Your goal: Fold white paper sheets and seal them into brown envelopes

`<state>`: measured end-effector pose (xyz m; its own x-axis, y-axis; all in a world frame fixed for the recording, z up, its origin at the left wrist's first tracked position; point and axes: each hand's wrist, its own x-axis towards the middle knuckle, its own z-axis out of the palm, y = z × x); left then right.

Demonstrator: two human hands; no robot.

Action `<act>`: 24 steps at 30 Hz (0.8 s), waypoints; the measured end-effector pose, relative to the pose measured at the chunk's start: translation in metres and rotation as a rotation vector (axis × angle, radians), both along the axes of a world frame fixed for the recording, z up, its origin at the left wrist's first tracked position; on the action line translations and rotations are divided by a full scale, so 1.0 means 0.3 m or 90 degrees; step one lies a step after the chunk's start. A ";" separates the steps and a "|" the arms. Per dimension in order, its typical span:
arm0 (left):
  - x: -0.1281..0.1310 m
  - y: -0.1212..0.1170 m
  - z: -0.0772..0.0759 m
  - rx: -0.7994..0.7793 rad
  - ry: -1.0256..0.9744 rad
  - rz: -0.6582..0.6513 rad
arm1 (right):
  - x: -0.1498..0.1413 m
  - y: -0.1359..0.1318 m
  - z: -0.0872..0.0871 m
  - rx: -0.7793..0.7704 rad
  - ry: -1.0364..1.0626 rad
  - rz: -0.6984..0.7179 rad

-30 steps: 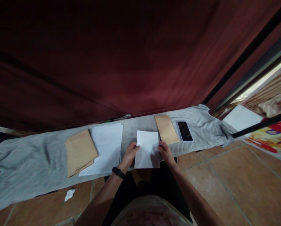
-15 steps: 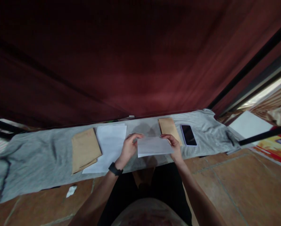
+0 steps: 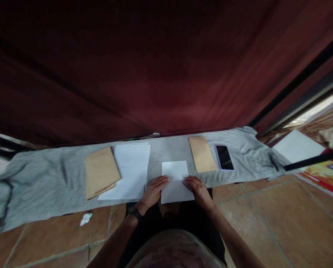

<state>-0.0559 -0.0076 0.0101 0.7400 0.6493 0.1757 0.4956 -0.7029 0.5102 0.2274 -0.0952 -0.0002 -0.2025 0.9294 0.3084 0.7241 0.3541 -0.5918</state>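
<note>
1. Brown envelopes cover part of the large white sheets; the printed box is cut off at the right; both thumbs are hard to make out.
2. The left hand is open, fingers together, touching the folded paper's left side.
3. The right hand is open too, slightly curved, fingertips on its right side.
4. That paper lies between both hands, its near end past the desk's near edge.

Matt white paper and dull brown paper lie on soft, wrinkled grey cloth.
</note>
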 end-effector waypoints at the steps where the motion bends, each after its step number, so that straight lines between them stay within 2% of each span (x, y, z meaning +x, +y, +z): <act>1: -0.007 -0.002 0.001 -0.010 -0.002 0.003 | 0.004 -0.004 -0.003 -0.003 -0.007 0.001; 6: -0.012 0.001 0.004 -0.061 -0.051 0.032 | 0.003 0.001 0.005 -0.049 -0.009 -0.030; 12: 0.020 0.024 -0.007 -0.124 -0.139 0.153 | -0.008 0.041 0.027 -0.105 0.018 -0.087; 14: 0.014 0.030 -0.011 -0.145 -0.143 0.142 | -0.005 0.045 0.023 -0.102 0.043 -0.085; 20: -0.025 0.017 0.009 -0.134 -0.059 0.006 | 0.013 0.013 -0.005 -0.048 0.072 -0.023; 24: -0.019 0.015 0.039 -0.155 -0.054 0.010 | 0.021 0.008 0.004 -0.062 0.065 -0.006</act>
